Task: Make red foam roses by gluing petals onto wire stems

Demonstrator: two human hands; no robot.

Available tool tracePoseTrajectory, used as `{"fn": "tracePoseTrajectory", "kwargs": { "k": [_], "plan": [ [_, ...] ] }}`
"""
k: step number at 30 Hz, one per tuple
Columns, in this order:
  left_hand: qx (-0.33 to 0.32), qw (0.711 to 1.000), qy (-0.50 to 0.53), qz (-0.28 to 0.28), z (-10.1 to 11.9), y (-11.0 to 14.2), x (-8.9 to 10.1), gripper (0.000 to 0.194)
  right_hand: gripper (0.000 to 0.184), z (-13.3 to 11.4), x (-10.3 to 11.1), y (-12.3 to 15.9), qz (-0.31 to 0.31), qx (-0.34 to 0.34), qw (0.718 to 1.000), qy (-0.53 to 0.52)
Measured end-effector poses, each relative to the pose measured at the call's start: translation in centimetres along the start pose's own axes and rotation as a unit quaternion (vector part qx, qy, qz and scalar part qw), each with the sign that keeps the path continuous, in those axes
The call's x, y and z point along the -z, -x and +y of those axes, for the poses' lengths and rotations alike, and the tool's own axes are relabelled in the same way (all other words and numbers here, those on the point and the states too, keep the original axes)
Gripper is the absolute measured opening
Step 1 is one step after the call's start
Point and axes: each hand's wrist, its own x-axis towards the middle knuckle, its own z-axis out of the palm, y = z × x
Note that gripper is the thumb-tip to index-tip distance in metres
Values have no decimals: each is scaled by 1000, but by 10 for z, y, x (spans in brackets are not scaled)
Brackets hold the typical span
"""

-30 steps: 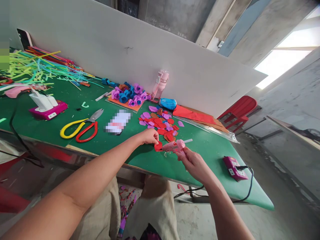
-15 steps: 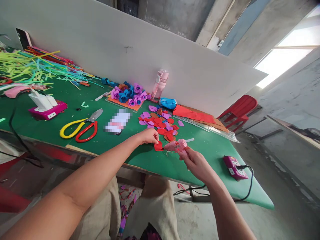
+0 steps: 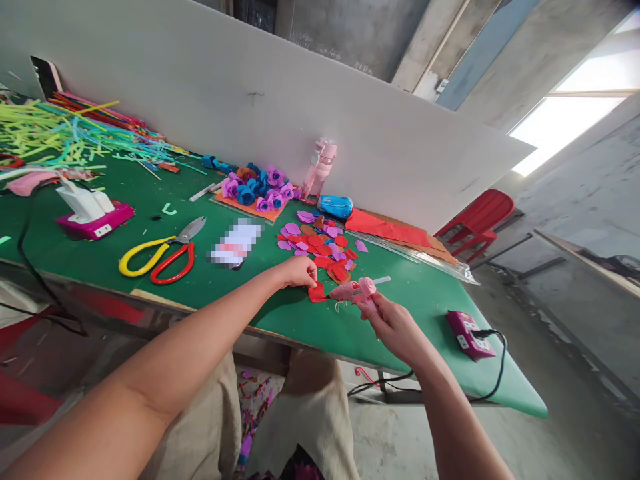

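Note:
My left hand (image 3: pixel 299 272) is closed in a pinch on the upper edge of a red paper petal (image 3: pixel 317 293), just over the green tabletop. Wrapped round the handle of a pink hot glue gun (image 3: pixel 353 291) is my right hand (image 3: pixel 384 316). The gun's nozzle points left, at the petal's right edge, and a clear glue stick (image 3: pixel 382 280) sticks out of its back. Beyond my hands lies a loose pile of red, purple and brown petals (image 3: pixel 320 247). Finished purple and blue paper flowers (image 3: pixel 260 189) sit on an orange sheet farther back.
Scissors (image 3: pixel 173 252) with yellow and red handles and a blurred-out phone (image 3: pixel 236 244) lie to the left. Power strips stand at left (image 3: pixel 95 221) and right (image 3: pixel 470 335). A pink bottle (image 3: pixel 321 168) and a blue pouch (image 3: pixel 336 206) are near the white partition (image 3: pixel 200 100).
The glue gun has drawn slightly to the right, along the petal's edge. My left hand has stayed in place with the petal.

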Motion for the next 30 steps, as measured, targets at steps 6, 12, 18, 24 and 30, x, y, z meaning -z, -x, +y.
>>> {"fn": "tracePoseTrajectory", "kwargs": {
  "k": [6, 12, 18, 24, 30],
  "plan": [
    [2, 1000, 4, -1, 2, 2, 1, 8, 35, 0, 0, 0, 4, 0, 1000, 3],
    [3, 1000, -8, 6, -1, -1, 0, 7, 38, 5, 4, 4, 12, -20, 998, -57],
    [-3, 1000, -3, 0, -3, -2, 0, 5, 40, -3, -1, 6, 3, -26, 995, -97],
    [-16, 1000, -19, 13, -3, -2, 0, 6, 38, -9, -9, 2, -5, 2, 998, -67],
    [-10, 1000, -23, 11, -2, -2, 0, 6, 38, -8, -10, 1, -8, 3, 998, -62]
  ]
}}
